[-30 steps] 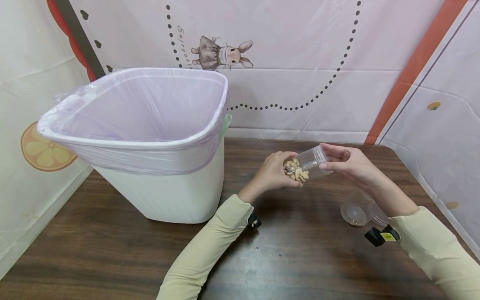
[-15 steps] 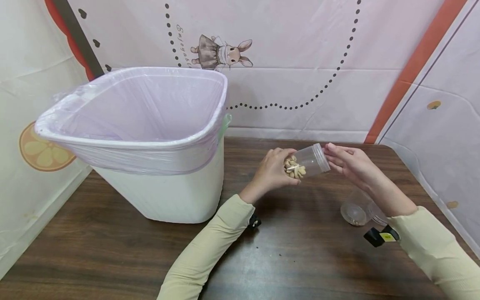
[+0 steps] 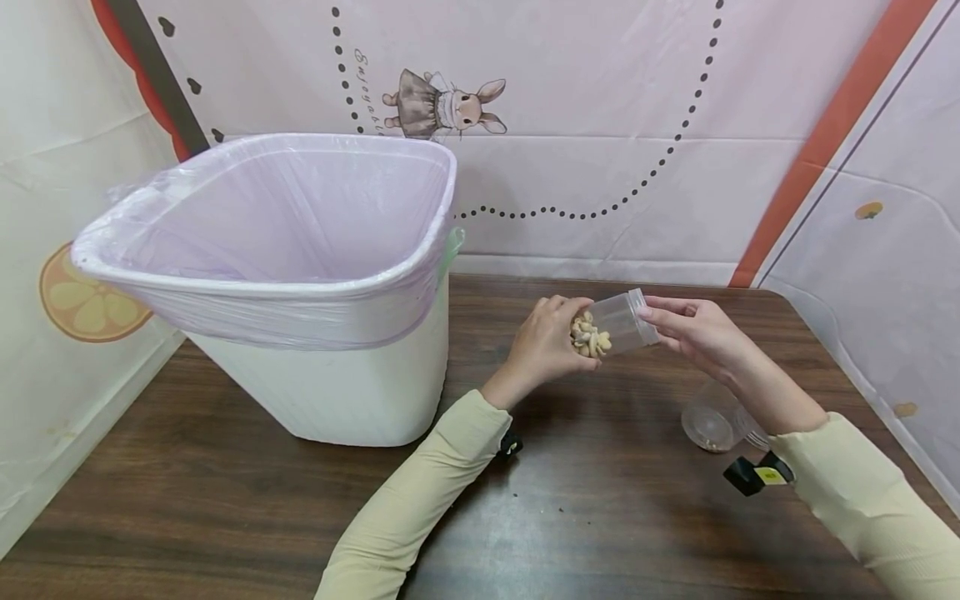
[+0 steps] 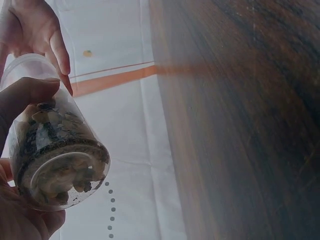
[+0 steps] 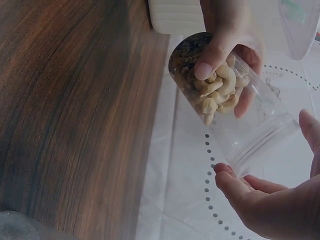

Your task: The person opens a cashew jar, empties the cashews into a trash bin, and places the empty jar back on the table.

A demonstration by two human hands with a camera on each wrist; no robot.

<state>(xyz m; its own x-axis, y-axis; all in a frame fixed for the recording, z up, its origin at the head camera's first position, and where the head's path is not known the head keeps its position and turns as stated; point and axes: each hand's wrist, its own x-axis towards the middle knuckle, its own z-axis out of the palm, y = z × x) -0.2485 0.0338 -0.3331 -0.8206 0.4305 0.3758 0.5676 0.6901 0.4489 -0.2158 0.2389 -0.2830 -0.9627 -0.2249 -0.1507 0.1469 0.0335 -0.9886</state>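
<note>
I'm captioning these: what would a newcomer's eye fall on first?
Probably the white bin, lined with a purple bag, at left on the table. Next, the tilted jar of cashews, right of centre, in the left hand with the right hand at its rim. Then the sideways rabbit print on the backdrop.

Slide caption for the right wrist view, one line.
Left hand grips a tilted clear jar of cashews, right hand at its ridged end.

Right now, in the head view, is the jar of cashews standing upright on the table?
No, the left hand holds the jar of cashews, tilted.
</note>
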